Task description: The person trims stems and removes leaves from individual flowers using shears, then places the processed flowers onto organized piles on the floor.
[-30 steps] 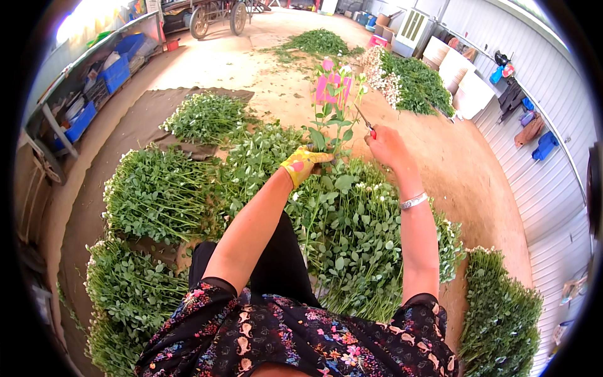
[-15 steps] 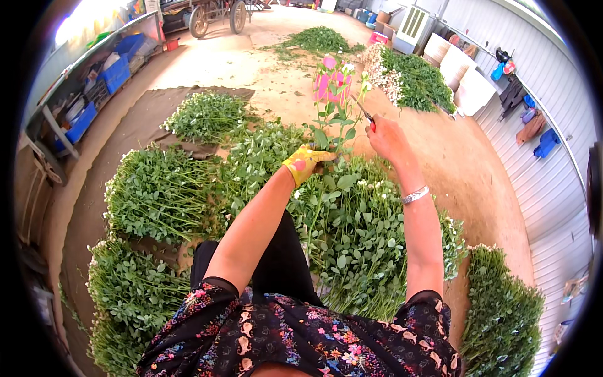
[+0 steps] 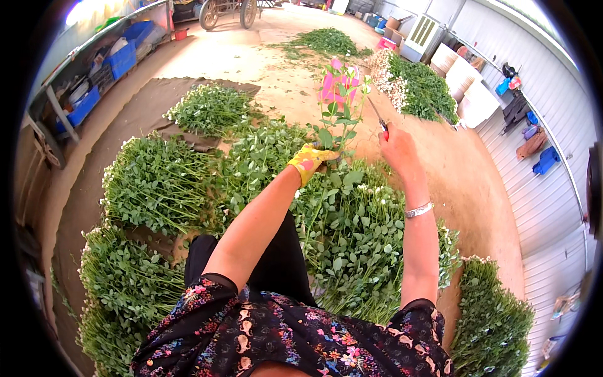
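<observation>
My left hand [image 3: 310, 161], in a yellow glove with pink patches, is closed around several leafy flower stems [image 3: 340, 121]. These stand upright above the fist, with small pale buds at their tops. To the right, my bare right hand [image 3: 399, 148] grips a pair of scissors [image 3: 379, 117] with a red handle. The blades point up and to the left, beside the stems and apart from them. Under my hands spreads a large heap of cut green stems [image 3: 358, 239] with white buds. Behind the held stems is a pink plastic object [image 3: 331, 88], partly hidden.
Bundles of flowers [image 3: 160, 182] lie on a dark cloth [image 3: 81, 220] to the left. Another bundle [image 3: 493, 320] lies at the near right. Further off are more green piles [image 3: 326, 41], white tubs [image 3: 474, 103], a shelf with blue crates [image 3: 119, 66] and a wheeled cart [image 3: 229, 9].
My right hand with the scissors has drawn slightly right and down, away from the stems. My left hand keeps its hold on them. The whole view has shifted a little.
</observation>
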The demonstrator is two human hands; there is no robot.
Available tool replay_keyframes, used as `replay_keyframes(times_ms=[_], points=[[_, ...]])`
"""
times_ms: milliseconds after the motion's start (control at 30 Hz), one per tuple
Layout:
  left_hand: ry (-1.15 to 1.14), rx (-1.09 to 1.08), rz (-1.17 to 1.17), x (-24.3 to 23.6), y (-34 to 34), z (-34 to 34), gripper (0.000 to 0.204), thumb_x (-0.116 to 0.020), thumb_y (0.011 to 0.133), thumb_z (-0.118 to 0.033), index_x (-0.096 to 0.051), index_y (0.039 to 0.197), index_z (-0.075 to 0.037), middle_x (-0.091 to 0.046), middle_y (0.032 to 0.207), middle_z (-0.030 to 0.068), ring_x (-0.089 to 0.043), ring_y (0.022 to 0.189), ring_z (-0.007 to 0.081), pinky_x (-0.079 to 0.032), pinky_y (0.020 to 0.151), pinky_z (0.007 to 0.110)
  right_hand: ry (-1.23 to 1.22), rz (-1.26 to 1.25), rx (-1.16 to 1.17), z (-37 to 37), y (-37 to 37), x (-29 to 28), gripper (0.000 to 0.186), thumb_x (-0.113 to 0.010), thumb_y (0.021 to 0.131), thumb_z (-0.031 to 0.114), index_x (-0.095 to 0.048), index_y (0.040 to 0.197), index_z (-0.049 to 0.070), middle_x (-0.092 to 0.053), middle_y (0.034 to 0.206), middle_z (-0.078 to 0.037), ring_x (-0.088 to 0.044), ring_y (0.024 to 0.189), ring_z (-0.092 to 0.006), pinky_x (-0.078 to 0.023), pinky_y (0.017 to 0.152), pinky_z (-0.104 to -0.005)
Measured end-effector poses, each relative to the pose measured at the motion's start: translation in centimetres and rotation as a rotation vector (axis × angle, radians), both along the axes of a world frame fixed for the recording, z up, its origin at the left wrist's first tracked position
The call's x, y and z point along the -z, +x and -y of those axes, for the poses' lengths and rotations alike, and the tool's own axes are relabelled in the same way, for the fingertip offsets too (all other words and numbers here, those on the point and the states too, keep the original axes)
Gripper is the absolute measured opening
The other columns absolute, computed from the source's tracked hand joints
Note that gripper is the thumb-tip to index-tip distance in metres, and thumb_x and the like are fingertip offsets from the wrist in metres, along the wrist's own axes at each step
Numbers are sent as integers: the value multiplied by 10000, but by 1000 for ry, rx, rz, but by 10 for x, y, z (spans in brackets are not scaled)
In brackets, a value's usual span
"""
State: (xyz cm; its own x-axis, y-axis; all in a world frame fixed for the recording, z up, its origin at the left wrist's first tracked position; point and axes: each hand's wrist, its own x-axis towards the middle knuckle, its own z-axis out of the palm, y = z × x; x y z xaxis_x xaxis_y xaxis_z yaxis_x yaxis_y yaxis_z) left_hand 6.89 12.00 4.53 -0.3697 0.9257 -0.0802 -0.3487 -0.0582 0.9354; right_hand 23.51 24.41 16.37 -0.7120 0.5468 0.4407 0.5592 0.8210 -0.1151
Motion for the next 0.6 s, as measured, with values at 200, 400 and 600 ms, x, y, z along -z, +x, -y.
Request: replay_keyframes(times_ms=[200,400,600], points=[[6,3,9,3,-2,2,324,-734,790,-158,-632,1081,-58,-673,953,41,-611,711,120,-438,537,235,-57,77,-69,15,-15,0,272,-480,880,198,-584,888,-53,-618,781,-280,-611,774,-429,-472,710,-498],[-35,-19,-20,0,0,-1,342,-750,777,-164,-633,1080,-58,-675,963,45,-618,702,120,-435,520,226,-49,87,-91,6,-16,6,260,-488,876,183,-588,864,-57,-607,778,-295,-606,786,-435,-467,715,-501],[-65,-70,-44,8,-10,-9,394,-748,778,-162,-625,1138,-60,-675,1000,35,-636,733,123,-458,480,243,22,22,-29,22,-16,-2,207,-525,864,166,-567,884,-36,-616,760,-270,-613,764,-416,-481,678,-487]])
